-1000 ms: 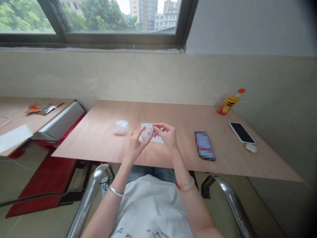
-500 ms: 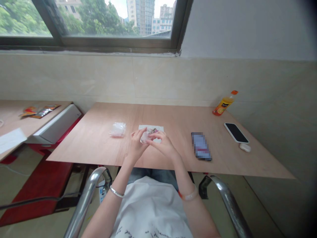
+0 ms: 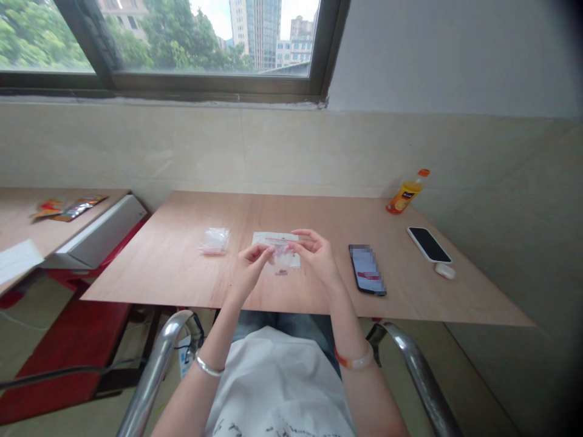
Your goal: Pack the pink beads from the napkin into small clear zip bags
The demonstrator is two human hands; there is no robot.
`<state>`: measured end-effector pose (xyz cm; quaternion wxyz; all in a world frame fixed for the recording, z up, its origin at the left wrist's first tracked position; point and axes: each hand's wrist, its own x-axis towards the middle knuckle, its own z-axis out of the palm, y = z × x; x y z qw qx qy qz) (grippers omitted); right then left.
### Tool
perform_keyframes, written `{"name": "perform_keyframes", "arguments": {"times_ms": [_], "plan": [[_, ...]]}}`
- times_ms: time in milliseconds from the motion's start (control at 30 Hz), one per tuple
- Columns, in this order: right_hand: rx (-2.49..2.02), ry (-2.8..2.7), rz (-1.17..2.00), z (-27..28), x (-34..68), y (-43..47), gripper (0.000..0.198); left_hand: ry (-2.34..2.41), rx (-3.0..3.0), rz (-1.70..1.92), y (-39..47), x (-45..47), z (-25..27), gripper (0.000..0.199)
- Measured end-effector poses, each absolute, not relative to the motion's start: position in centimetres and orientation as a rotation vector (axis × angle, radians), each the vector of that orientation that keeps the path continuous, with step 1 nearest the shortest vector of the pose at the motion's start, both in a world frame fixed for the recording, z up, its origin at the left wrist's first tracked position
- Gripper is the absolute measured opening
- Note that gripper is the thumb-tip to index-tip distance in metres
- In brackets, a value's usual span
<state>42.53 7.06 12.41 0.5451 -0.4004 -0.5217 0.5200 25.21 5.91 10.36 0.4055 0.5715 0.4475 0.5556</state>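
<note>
- Foreground: 2 metal chair arms (image 3: 155,376) flank a seated person in a white T-shirt (image 3: 277,382), silver bangle (image 3: 209,368) on L wrist.
- L hand (image 3: 251,267), over the table (image 3: 182,273) nr. mid near edge: thumb & fingertips together, clamped on L side of a small clear bag (image 3: 281,262).
- R hand (image 3: 316,256), opp.: thumb & index clamped on the bag's upper R side, other fingers partly spread.
- Bag hangs betw. the 2 hands, approx. midway along near edge, reddish bits (image 3: 281,273) at bottom.
- White sheet (image 3: 260,237) lies flat behind it.
- Dark phone (image 3: 367,271), R of R hand, nr. near edge; screen pixelated.
- White earbud case (image 3: 445,271) by white phone (image 3: 429,244), toward R edge.
- Clear packet (image 3: 215,241), L of hands, toward L edge.
- Orange-capped bottle (image 3: 405,194) stands nr. far R corner.
- Beyond far edge: tiled wall (image 3: 291,152), window (image 3: 204,84) w/ trees & bldgs.
</note>
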Motion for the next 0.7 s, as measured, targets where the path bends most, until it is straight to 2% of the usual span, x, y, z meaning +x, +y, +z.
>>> {"name": "perform_keyframes", "arguments": {"times_ms": [200,300,500,700], "plan": [[-0.959,-1.206,1.352,12.7,42.7,6.2,0.039,1.102,1.334,1.47,5.5,25.0,11.5,0.026],[-0.955,-1.217,1.364,12.6,42.6,5.9,0.031,1.087,1.306,1.506,5.4,25.1,11.6,0.024],[-0.98,-1.315,1.165,12.6,42.4,5.4,0.021,1.083,1.309,1.548,4.3,25.8,12.3,0.024],[-1.025,-1.408,1.071,13.6,42.7,4.7,0.019,1.051,1.314,1.471,4.0,25.8,13.2,0.024]]}}
